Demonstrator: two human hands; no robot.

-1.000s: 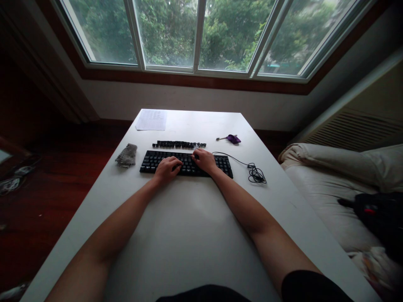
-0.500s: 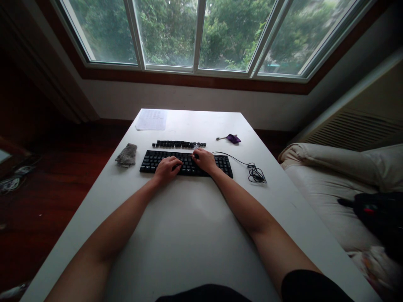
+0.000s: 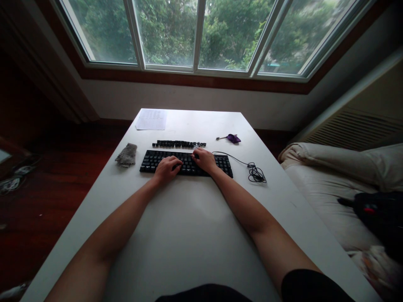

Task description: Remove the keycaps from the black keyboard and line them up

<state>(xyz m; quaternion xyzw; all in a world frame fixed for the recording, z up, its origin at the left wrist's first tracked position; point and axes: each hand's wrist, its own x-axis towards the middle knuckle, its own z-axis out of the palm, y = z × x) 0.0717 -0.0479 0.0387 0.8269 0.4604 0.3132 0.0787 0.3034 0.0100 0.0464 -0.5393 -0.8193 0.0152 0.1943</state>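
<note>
A black keyboard [image 3: 147, 161] lies on the white table in front of me. My left hand [image 3: 168, 169] rests over its left-centre keys, fingers apart and holding nothing. On the centre keys sits my right hand [image 3: 204, 160], its fingers drawn together. Whatever those fingers grip is too small and covered to name; a small pale thing [image 3: 196, 147] shows by them. Beyond the keyboard runs a row of loose black keycaps [image 3: 173, 144]. A black cable [image 3: 256, 173] leaves the keyboard and lies coiled to the right.
On the table [image 3: 185, 243] a grey cloth [image 3: 126, 155] lies left of the keyboard, and printed paper [image 3: 151, 119] at the far left corner. A purple dustpan-like piece [image 3: 234, 139] and a small brush [image 3: 221, 138] lie at far right. A sofa [image 3: 317, 184] stands beside the table.
</note>
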